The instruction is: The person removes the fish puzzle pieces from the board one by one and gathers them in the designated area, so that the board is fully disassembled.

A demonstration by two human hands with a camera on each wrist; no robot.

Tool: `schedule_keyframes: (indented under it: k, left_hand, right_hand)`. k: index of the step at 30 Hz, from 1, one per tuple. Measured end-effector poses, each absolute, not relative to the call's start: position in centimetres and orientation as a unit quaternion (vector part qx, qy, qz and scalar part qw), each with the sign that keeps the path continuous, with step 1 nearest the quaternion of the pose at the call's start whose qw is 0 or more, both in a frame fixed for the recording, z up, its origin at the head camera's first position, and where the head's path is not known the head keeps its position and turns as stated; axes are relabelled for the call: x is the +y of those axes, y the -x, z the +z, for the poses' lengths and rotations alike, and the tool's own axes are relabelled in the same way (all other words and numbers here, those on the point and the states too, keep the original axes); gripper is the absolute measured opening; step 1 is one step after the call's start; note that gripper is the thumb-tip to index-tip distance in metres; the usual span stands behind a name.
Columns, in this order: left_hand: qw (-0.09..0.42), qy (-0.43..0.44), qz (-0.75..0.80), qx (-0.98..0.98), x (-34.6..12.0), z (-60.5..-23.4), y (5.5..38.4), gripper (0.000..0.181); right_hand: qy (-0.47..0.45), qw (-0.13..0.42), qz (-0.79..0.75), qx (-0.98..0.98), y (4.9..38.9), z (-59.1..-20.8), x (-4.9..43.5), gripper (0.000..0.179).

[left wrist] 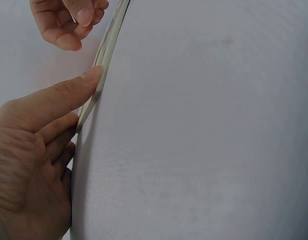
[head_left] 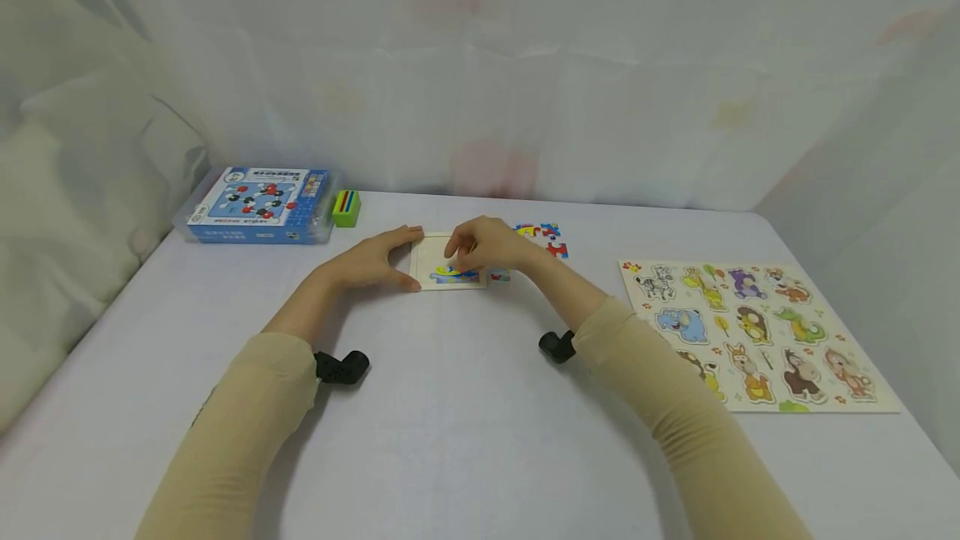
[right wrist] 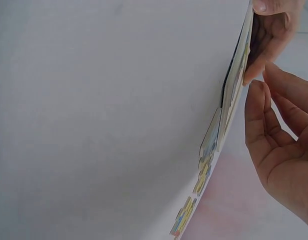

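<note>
A small pale puzzle tray [head_left: 427, 252] lies on the white table, with joined blue and yellow puzzle pieces [head_left: 448, 277] along its near side. My left hand [head_left: 366, 260] holds the tray's left side, thumb at the near corner and a finger at the far corner. Over the tray's right part hovers my right hand [head_left: 491, 243], its fingers bent, thumb and forefinger close together. In the right wrist view no piece shows between those fingertips [right wrist: 255, 90]. Loose puzzle pieces [head_left: 557, 249] lie right of the tray, partly hidden by the right hand and forearm.
At the back left stands a blue and white molecule-model box [head_left: 258, 202], beside a green block [head_left: 347, 208] with coloured stripes. A large animal puzzle board [head_left: 723, 344] lies at the right, partly behind the right sleeve. A curtain [head_left: 480, 90] hangs behind the table.
</note>
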State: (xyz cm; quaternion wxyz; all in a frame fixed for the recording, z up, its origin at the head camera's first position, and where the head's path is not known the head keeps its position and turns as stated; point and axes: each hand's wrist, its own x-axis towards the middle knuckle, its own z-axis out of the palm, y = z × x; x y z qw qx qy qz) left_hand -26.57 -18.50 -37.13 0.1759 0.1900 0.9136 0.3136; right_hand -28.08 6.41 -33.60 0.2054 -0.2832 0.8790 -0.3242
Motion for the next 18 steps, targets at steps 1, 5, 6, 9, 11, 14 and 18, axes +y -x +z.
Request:
schedule_keyframes:
  k: [1, 5, 6, 9, 11, 14, 18]
  left_hand:
    - [0.176, -0.191, 0.313, 0.914, -18.51, -37.13, 26.57, 0.098]
    - [0.175, -0.192, 0.313, 0.913, -18.53, -37.16, 26.62, 0.098]
    - [0.175, -0.192, 0.314, 0.913, -18.53, -37.17, 26.64, 0.098]
    - [0.174, -0.195, 0.316, 0.912, -18.53, -37.2, 26.7, 0.099]
    - [0.172, -0.198, 0.316, 0.912, -18.53, -37.2, 26.73, 0.099]
    - [0.17, -0.201, 0.314, 0.912, -18.52, -37.2, 26.76, 0.1]
    - [0.171, -0.2, 0.315, 0.912, -18.53, -37.17, 26.74, 0.101]
  right_hand:
    - [0.284, 0.205, -0.323, 0.879, 28.04, -33.58, 6.34, 0.017]
    - [0.284, 0.205, -0.317, 0.881, 27.92, -33.69, 6.13, 0.017]
    - [0.284, 0.205, -0.314, 0.882, 27.89, -33.73, 6.11, 0.017]
    - [0.281, 0.207, -0.309, 0.885, 27.84, -33.8, 6.08, 0.017]
    - [0.28, 0.207, -0.306, 0.886, 27.82, -33.81, 6.08, 0.017]
    - [0.278, 0.21, -0.304, 0.887, 27.8, -33.79, 6.09, 0.018]
    - [0.278, 0.216, -0.306, 0.885, 27.79, -33.86, 6.08, 0.019]
